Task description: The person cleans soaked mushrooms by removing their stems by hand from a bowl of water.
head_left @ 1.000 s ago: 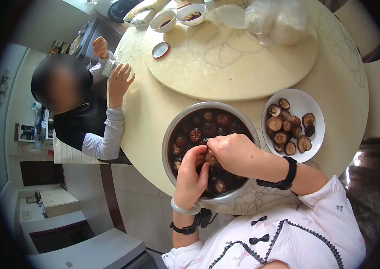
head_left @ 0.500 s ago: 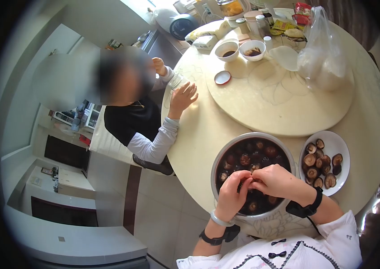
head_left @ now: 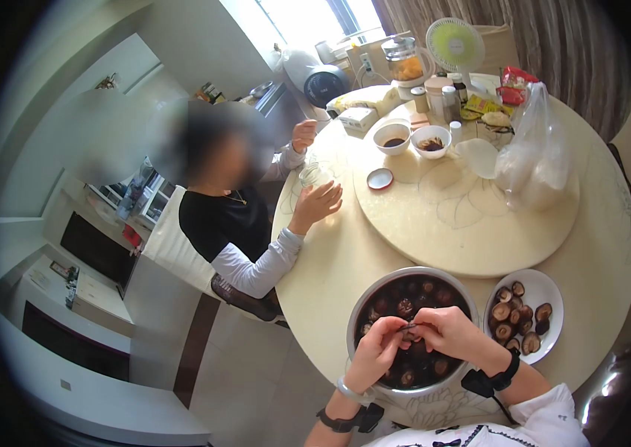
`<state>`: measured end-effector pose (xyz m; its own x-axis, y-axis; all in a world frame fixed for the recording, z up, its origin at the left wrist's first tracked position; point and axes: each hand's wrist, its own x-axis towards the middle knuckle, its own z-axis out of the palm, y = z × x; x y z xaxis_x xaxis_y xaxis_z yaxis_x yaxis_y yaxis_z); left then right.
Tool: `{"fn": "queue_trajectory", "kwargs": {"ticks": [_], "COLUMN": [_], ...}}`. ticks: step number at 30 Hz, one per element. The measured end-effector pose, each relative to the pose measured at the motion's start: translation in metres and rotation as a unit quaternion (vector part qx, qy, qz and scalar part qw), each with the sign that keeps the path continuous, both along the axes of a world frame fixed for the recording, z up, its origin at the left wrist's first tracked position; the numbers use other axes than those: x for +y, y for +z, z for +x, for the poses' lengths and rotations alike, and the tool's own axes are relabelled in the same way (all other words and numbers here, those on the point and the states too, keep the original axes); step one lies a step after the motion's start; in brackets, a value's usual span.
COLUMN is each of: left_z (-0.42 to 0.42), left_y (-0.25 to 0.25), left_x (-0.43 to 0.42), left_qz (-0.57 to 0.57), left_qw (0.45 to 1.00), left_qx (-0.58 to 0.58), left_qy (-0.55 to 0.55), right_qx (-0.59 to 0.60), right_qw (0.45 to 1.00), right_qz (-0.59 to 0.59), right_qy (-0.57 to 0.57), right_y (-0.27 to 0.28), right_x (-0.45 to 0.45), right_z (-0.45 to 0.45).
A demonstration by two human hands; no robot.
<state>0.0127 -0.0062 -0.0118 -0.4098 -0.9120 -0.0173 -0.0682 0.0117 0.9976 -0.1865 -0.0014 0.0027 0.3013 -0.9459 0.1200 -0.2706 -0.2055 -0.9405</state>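
Observation:
My left hand [head_left: 376, 352] and my right hand [head_left: 451, 332] meet above a round metal basin [head_left: 421, 390]. The fingers of both are pinched together on a small dark mushroom [head_left: 408, 328], mostly covered by the fingertips. Below them, dark brown liquid fills the basin, with several mushrooms [head_left: 405, 308] soaking in it. To the right of the basin, a white oval plate [head_left: 551, 341] carries several mushrooms [head_left: 504, 311], some with their pale gill sides up.
Across the table's left side sits another person [head_left: 219, 216], a hand at a glass jar [head_left: 314, 176]. On the raised turntable [head_left: 464, 238] stand two white bowls [head_left: 392, 138], a jar lid [head_left: 379, 179], bottles [head_left: 450, 104] and a plastic bag [head_left: 535, 160]. Behind are a glass kettle [head_left: 405, 65] and a fan [head_left: 455, 43].
The camera view has tilted up, so the table sits lower and the fan and window show. My hands stay together over the basin, with the dark mushroom now more visible between the fingertips.

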Motion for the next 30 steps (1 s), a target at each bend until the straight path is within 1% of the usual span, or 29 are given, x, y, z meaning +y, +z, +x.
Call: {"fn": "queue_trajectory", "kwargs": {"ticks": [1, 3, 5, 7, 8, 9, 11, 12, 13, 15, 19, 21, 22, 23, 25, 26, 27, 29, 30], "left_z": [0.001, 0.001, 0.001, 0.004, 0.003, 0.001, 0.001, -0.003, -0.004, -0.007, -0.010, -0.009, -0.011, -0.011, -0.009, -0.006, -0.007, -0.009, -0.009], "left_y": [-0.001, -0.001, -0.005, -0.007, -0.003, -0.002, 0.003, 0.009, 0.010, 0.014, 0.014, 0.019, 0.020, 0.019, 0.016, 0.014, 0.016, 0.013, 0.009], "left_x": [0.000, -0.002, -0.002, -0.003, -0.001, 0.000, 0.002, 0.003, 0.005, 0.005, 0.005, 0.005, 0.006, 0.006, 0.006, 0.004, 0.003, 0.003, 0.002], "left_qz": [-0.004, 0.032, 0.032, -0.013, -0.007, -0.005, -0.030, -0.057, -0.056, -0.092, -0.123, -0.139, -0.141, -0.141, -0.136, -0.099, -0.093, -0.122, -0.121], "left_qw": [1.000, 0.998, 0.997, 0.999, 0.999, 0.999, 0.995, 0.994, 0.993, 0.988, 0.979, 0.964, 0.971, 0.970, 0.975, 0.979, 0.977, 0.973, 0.971], "left_qx": [0.006, 0.051, 0.071, -0.040, -0.047, -0.044, -0.094, -0.094, -0.096, -0.109, -0.150, -0.219, -0.189, -0.194, -0.168, -0.177, -0.187, -0.189, -0.194], "left_qy": [0.000, -0.027, -0.025, -0.033, -0.012, -0.014, 0.006, 0.030, 0.032, 0.052, 0.062, 0.049, 0.047, 0.048, 0.046, 0.036, 0.035, 0.057, 0.063], "right_qx": [0.006, -0.012, -0.004, 0.017, 0.023, 0.029, 0.031, 0.036, 0.040, 0.038, 0.049, 0.062, 0.075, 0.070, 0.086, 0.092, 0.089, 0.112, 0.120], "right_qw": [1.000, 1.000, 0.999, 1.000, 1.000, 0.999, 0.999, 0.999, 0.999, 0.999, 0.997, 0.996, 0.994, 0.995, 0.994, 0.993, 0.993, 0.992, 0.989], "right_qz": [-0.004, 0.022, 0.030, -0.010, -0.006, 0.002, 0.011, 0.015, 0.018, 0.028, 0.047, 0.057, 0.067, 0.067, 0.053, 0.052, 0.058, -0.057, -0.086], "right_qy": [0.000, 0.001, 0.011, 0.020, 0.016, 0.024, 0.039, 0.033, 0.026, 0.028, 0.033, 0.033, 0.036, 0.038, 0.051, 0.050, 0.056, 0.006, -0.001], "right_y": [0.000, 0.001, 0.003, -0.001, -0.001, -0.001, 0.000, 0.000, 0.001, 0.003, 0.001, 0.002, 0.000, -0.002, -0.006, -0.008, -0.012, -0.021, -0.027], "right_x": [0.001, 0.001, 0.003, 0.002, 0.003, 0.002, 0.000, -0.001, -0.001, 0.000, -0.002, 0.000, -0.001, -0.002, -0.003, -0.003, -0.001, 0.000, -0.001], "right_z": [0.001, 0.002, 0.002, 0.001, 0.000, -0.001, 0.000, 0.000, 0.001, 0.002, 0.002, 0.002, 0.003, 0.003, 0.002, 0.002, 0.003, 0.005, 0.006]}}
